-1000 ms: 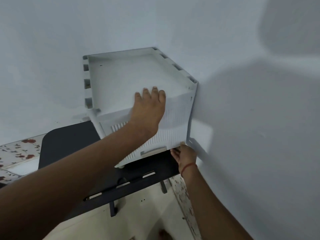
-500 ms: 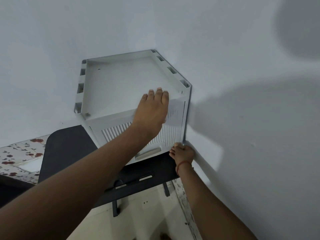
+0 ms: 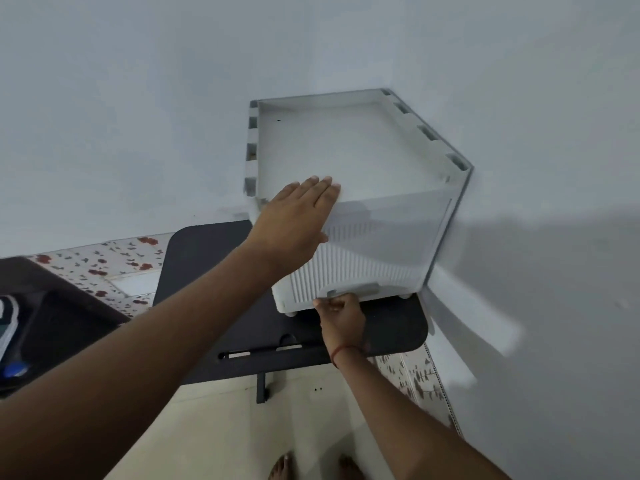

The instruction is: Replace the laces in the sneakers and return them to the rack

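We are looking down at a white plastic shoe box (image 3: 349, 202), the rack unit, which is standing on a dark worktop (image 3: 207, 265) and sitting tight against the wall (image 3: 536, 116) on its right side. Our left hand (image 3: 294, 223) is lying flat over the near left top edge of the box, fingers (image 3: 322, 188) straight and together, pressing on it and gripping nothing. Our right hand (image 3: 341, 318) is reaching to the low near edge of the ribbed front door, its fingers curling round the small handle (image 3: 353, 292) there. We cannot tell what the box is holding, since the door is translucent and showing nothing clear. At the far left edge, a white and blue sneaker (image 3: 8, 327) is lying partly in view on a dark surface, well apart from the box.
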